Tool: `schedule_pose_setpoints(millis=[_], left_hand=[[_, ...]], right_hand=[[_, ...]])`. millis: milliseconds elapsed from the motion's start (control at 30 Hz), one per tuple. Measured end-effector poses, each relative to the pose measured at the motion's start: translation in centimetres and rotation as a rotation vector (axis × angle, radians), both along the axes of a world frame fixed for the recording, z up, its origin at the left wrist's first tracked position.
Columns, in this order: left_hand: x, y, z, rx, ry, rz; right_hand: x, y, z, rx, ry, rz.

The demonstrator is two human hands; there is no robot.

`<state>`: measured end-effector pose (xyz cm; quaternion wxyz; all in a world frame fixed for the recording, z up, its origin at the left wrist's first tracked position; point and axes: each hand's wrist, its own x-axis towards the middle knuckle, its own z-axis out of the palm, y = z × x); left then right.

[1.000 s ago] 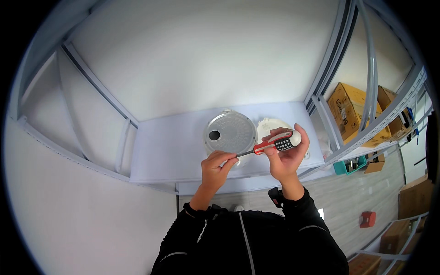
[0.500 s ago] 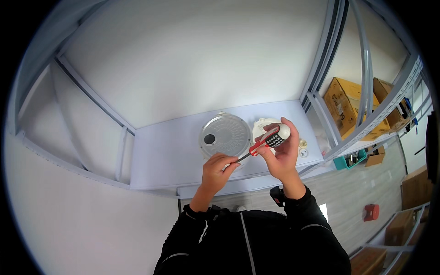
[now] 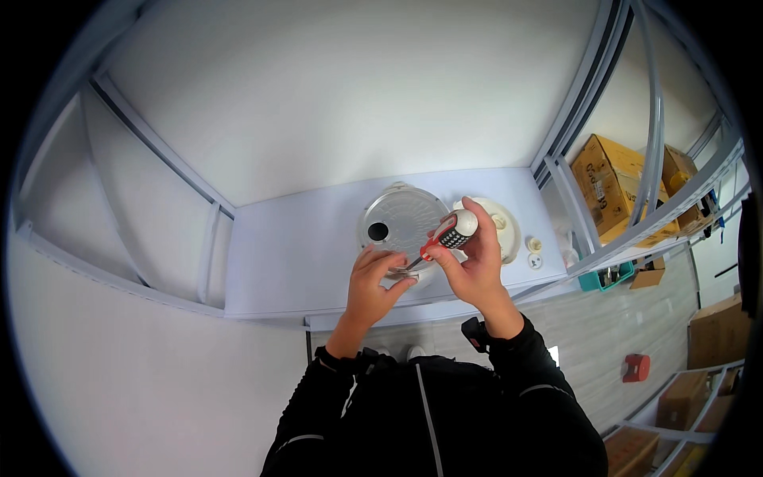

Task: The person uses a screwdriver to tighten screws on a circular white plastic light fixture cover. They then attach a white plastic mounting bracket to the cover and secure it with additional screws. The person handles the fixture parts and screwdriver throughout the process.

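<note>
My right hand (image 3: 477, 266) is wrapped round the handle of a screwdriver (image 3: 450, 236), red and black with a pale rounded end. Its shaft points down and left toward the near edge of a round grey metal lid-like part (image 3: 413, 208), which has a dark round spot on its left side. Beside the tip is my left hand (image 3: 370, 288), its thumb and fingers apart on either side of that edge. Exactly what the tip touches is too small to make out. Partly behind my right hand lies a white round plastic part (image 3: 509, 229).
Two small round pieces, one cream (image 3: 534, 245) and one white (image 3: 536, 261), lie at the right of the white table (image 3: 290, 246). Grey metal frame posts (image 3: 580, 87) rise at both sides. Cardboard boxes (image 3: 610, 184), a teal bin (image 3: 608, 278) and a red stool (image 3: 636, 367) stand farther right.
My left thumb and fingers have parted from their pinch at the screwdriver shaft. The screwdriver has moved down and left to the metal part's near edge. The view has shifted slightly.
</note>
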<state>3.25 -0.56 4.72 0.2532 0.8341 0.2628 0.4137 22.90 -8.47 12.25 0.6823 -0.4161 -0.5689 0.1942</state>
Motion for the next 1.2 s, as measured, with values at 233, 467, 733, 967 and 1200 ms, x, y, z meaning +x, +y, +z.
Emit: schedule_pose_setpoints(millis=[233,467,733,967,1200], left_hand=[[-1.3,2.0,-0.8,0.004,0.036,-0.035],[-1.4,3.5,-2.0,0.079,0.01,-0.056],[-1.4,4.1,-1.9,0.139,-0.033,-0.08],[-1.5,4.1,-2.3,0.111,-0.052,-0.073],[-1.6,4.0,-2.4,0.061,-0.046,-0.079]], right_hand=[[-1.6,1.2,0.1,-0.027,-0.044,-0.026],[-2.3,1.7,-0.5,-0.053,-0.106,-0.062],[-2.9,1.0,-0.7,-0.111,-0.211,-0.135],[-3.5,1.0,-1.2,-0.097,-0.229,-0.162],[-3.8,1.2,-1.2,-0.1,-0.294,-0.218]])
